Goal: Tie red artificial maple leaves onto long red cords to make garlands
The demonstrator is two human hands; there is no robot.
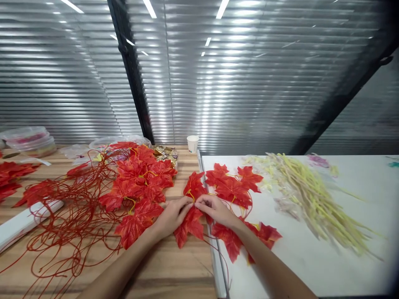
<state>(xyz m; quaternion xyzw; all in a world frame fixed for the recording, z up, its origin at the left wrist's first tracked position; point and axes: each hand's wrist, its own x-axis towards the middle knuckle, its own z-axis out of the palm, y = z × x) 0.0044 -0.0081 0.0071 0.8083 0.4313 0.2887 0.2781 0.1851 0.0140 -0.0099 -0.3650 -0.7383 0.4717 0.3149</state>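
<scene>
My left hand and my right hand meet over the seam between two table surfaces. Both are closed in a pinch, fingertips almost touching, at the yellow stem of a red artificial maple leaf. The exact bit between the fingertips is too small to make out. Under my left fingers lies another red leaf. A thin red cord trails from there toward the front edge. More strung leaves lie beyond and beneath my right hand, and a leaf pile is left of my left hand.
A big tangle of red cord covers the left wooden table, near a white strip-like object. Plastic tubs and a paper cup stand at the back. Yellow stems spread over the white table.
</scene>
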